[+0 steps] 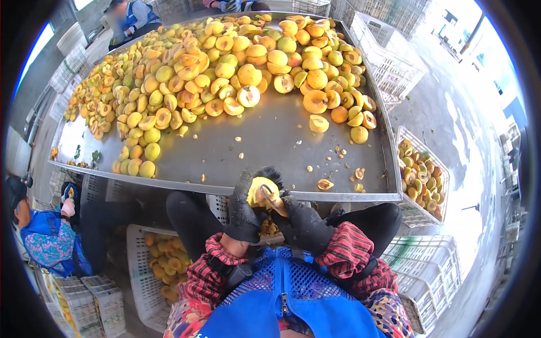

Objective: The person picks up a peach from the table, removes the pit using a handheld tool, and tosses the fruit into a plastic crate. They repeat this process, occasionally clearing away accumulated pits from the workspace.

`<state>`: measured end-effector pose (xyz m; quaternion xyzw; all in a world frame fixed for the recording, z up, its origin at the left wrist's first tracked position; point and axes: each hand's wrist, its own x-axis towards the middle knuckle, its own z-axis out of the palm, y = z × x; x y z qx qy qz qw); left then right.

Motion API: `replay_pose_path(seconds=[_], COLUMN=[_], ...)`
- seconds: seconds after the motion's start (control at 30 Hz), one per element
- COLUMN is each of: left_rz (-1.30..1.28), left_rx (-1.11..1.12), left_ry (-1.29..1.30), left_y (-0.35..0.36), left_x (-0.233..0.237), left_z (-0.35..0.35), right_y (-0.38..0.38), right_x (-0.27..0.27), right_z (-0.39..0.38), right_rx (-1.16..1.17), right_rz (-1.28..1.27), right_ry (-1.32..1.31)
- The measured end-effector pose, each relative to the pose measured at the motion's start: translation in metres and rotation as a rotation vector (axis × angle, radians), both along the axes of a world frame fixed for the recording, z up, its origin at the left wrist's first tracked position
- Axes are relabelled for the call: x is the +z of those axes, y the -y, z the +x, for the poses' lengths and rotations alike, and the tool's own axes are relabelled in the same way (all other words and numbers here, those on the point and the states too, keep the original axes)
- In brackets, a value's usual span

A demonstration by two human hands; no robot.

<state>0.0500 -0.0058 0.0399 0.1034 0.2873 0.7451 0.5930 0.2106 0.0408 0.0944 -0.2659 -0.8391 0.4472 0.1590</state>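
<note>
My left hand, in a black glove, is closed around a yellow peach half just past the near edge of the steel table. Its cut face points toward my right side. In my right hand, also gloved in black, is a pitting knife with a curved metal blade; the blade lies against the cut flesh. Part of the handle is hidden by my fingers. Cut pieces show in a container below my hands, mostly covered by them.
A big heap of yellow peaches, many halved, covers the table's far side. Pit scraps lie near the front edge. Crates of peaches stand at right and lower left. A co-worker sits at left; others are beyond the table.
</note>
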Motion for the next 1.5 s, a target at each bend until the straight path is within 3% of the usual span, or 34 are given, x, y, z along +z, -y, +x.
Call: replay_pose_path(seconds=[0.07, 0.27, 0.37, 0.43, 0.5, 0.63, 0.77, 0.87, 0.93, 1.0, 1.1, 1.27, 1.3, 1.4, 1.5], left_rz=[-0.018, 0.010, 0.067, 0.027, -0.006, -0.066, -0.036, -0.056, -0.058, -0.053, -0.034, 0.051, 0.089, 0.085, 0.092], left_rx=[0.021, 0.112, 0.143, 0.209, 0.251, 0.297, 0.484, 0.429, 0.407, 0.408, 0.417, 0.410, 0.395, 0.439, 0.424], left_ry=[-0.379, -0.087, -0.142, -0.645, -0.860, -0.901, -1.318, -1.054, -0.993, -0.987, -0.927, -0.602, -0.355, -0.498, -0.631], left_y=[0.005, 0.005, 0.002, 0.003, 0.001, -0.004, -0.012, -0.017, -0.018, -0.017, -0.016, -0.021, -0.022, -0.022, -0.022], left_x=[0.015, 0.002, 0.019, 0.012, 0.009, -0.009, 0.003, 0.014, 0.001, -0.005, 0.006, 0.029, 0.035, 0.025, 0.019], left_z=[0.004, 0.006, 0.010, 0.006, 0.006, -0.001, -0.009, -0.008, -0.010, -0.012, -0.011, -0.017, -0.015, -0.019, -0.023], right_y=[0.001, 0.005, 0.005, 0.003, 0.000, -0.006, -0.011, -0.015, -0.016, -0.017, -0.020, -0.017, -0.017, -0.015, -0.016], right_x=[0.002, -0.005, -0.007, -0.002, 0.002, -0.032, -0.044, -0.006, 0.003, -0.018, -0.046, -0.003, -0.001, 0.013, 0.010], right_z=[-0.004, -0.013, -0.015, -0.019, -0.025, -0.026, -0.031, -0.041, -0.041, -0.035, -0.041, -0.054, -0.056, -0.059, -0.059], right_rx=[0.000, -0.018, -0.023, 0.003, 0.038, 0.044, 0.065, 0.150, 0.195, 0.214, 0.186, 0.091, 0.079, 0.035, 0.052], right_rz=[0.043, 0.161, 0.174, 0.152, 0.121, 0.170, 0.186, -0.043, -0.030, 0.213, 0.241, 0.256, 0.311, 0.111, 0.221], right_ry=[-0.035, 0.001, 0.079, 0.149, 0.202, 0.243, 0.282, 0.271, 0.239, 0.191, 0.266, 0.125, 0.099, 0.179, 0.171])
